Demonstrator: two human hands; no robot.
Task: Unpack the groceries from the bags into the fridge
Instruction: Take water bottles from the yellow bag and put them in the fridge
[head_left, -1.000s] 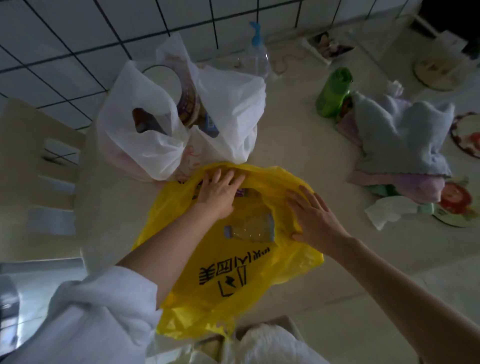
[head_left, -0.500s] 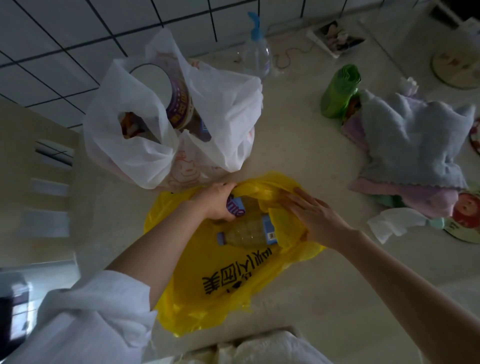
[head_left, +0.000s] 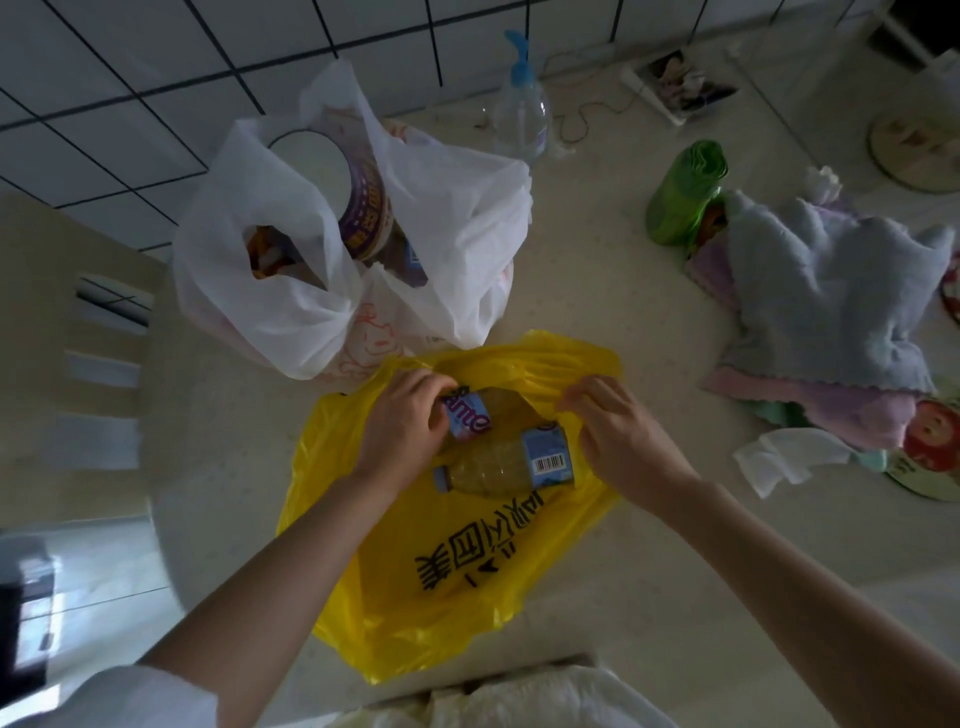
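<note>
On the pale speckled bench (head_left: 613, 291) a crumpled yellow plastic carrier bag with black printed characters (head_left: 457, 566) lies flat with its mouth turned away from the person, and both hands are working at that opening. The left hand (head_left: 400, 431) has its fingers curled round a small item with a purple-and-white label (head_left: 467, 420) at the mouth of the bag, while the right hand (head_left: 613, 436) pinches the yellow rim and draws it aside. Between the two hands lies a clear plastic bottle of pale yellowish liquid with a blue barcode label (head_left: 506, 464), on its side, partly out of the bag. Just behind stands a white plastic carrier bag (head_left: 291, 291) with a tall round purple-banded tub (head_left: 363, 208) showing at its top, not yet unpacked. The step in hand looks like emptying the yellow bag; the next move probably calls for lifting the purple-labelled item free and carrying it to the fridge, which is out of view.
</note>
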